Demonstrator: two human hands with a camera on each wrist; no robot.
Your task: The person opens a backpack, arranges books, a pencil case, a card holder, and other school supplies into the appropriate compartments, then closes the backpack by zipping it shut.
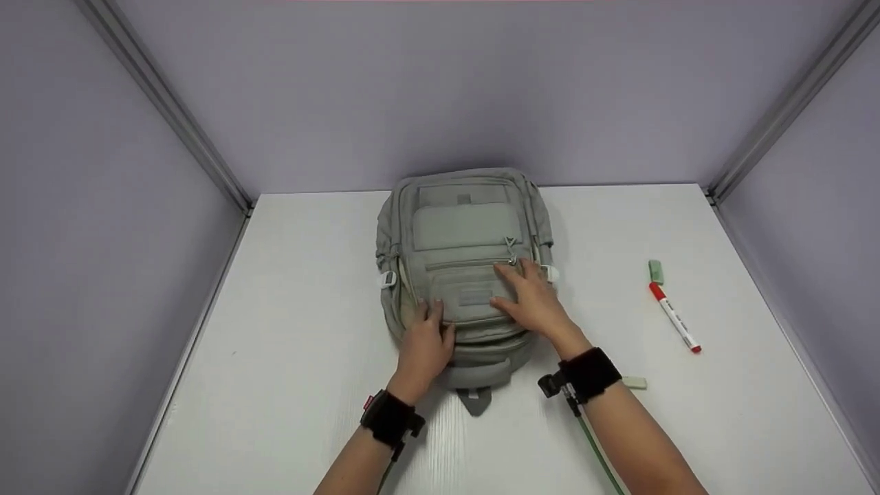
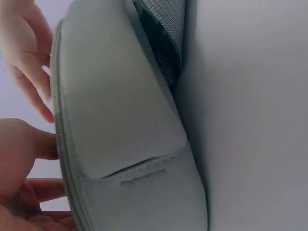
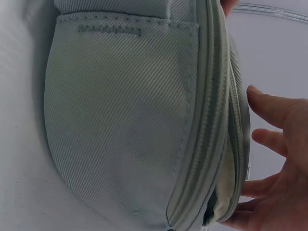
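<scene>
A grey-green backpack (image 1: 460, 234) lies flat on the white table (image 1: 289, 309), front side up, its top handle toward me. My left hand (image 1: 427, 335) rests on its lower left front, fingers laid along the zipper seam. My right hand (image 1: 526, 292) lies flat on the front pocket, straight fingers reaching up toward the zipper pull (image 1: 511, 249). In the left wrist view the backpack (image 2: 120, 110) fills the frame, with my left hand (image 2: 24, 163) against its zipper edge. The right wrist view shows the backpack's (image 3: 125, 120) side and my right hand (image 3: 279, 159) with spread fingers.
To the right on the table lie a red-capped white marker (image 1: 675, 317) and a small green block (image 1: 656, 271). A small pale piece (image 1: 634, 382) sits by my right wrist. Lavender walls enclose the table on three sides.
</scene>
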